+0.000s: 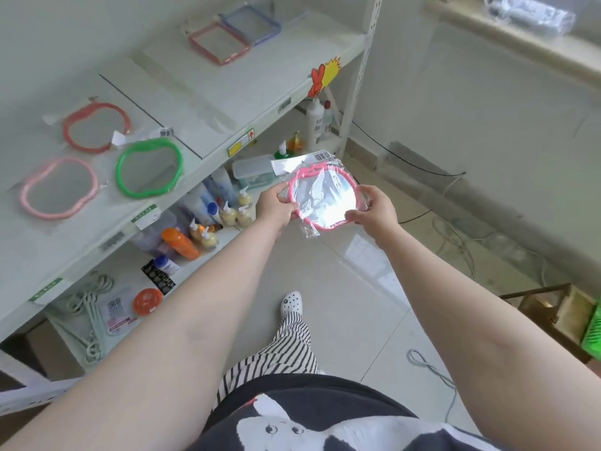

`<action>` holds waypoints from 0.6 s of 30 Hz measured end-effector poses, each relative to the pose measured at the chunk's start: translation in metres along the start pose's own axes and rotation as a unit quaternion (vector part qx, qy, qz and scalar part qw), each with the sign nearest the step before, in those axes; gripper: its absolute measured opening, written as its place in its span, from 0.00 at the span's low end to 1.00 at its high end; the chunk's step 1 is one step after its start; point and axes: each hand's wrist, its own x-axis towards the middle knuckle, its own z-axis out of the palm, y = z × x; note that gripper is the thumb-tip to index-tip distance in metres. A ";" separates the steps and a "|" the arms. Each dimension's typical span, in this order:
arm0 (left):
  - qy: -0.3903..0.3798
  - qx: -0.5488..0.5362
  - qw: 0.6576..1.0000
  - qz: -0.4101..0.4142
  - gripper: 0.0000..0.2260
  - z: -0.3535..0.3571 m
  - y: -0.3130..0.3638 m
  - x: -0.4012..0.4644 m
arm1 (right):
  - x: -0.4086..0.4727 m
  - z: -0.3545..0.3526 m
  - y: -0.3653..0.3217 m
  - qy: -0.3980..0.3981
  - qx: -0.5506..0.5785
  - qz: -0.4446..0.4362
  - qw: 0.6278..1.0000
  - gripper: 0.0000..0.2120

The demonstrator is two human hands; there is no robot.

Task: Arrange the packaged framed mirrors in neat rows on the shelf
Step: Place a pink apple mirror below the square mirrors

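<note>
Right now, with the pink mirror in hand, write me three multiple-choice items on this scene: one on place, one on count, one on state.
1. Where does the green apple-shaped framed mirror in its clear wrapper lie?
A. On the white upper shelf, right of the pale pink framed mirror
B. On the tiled floor
C. In the lower shelf among the bottles

2. How many packaged mirrors lie on the upper shelf?
A. Two
B. Five
C. Eight

3. How is the bright pink round framed mirror in clear plastic held?
A. By one hand alone
B. By both hands, the left hand and the right hand, at opposite edges
C. It rests on the shelf

Answers: 1 A, it lies on the shelf top beside the pale pink one. 2 B, three lie near and two further back. 3 B, each hand grips one edge, off the shelf.
</note>
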 end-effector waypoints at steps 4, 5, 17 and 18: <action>-0.023 0.006 1.000 0.007 0.27 0.024 0.027 0.051 | 0.047 -0.016 -0.014 0.023 -0.010 0.004 1.000 0.32; -0.031 0.008 0.999 0.011 0.28 0.030 0.035 0.065 | 0.059 -0.020 -0.019 0.031 -0.011 0.002 0.999 0.32; -0.081 0.036 0.996 0.017 0.27 0.091 0.104 0.182 | 0.172 -0.064 -0.061 0.084 -0.020 0.017 0.996 0.30; -0.081 0.035 0.996 0.016 0.27 0.097 0.108 0.189 | 0.181 -0.068 -0.062 0.084 -0.022 0.016 0.996 0.30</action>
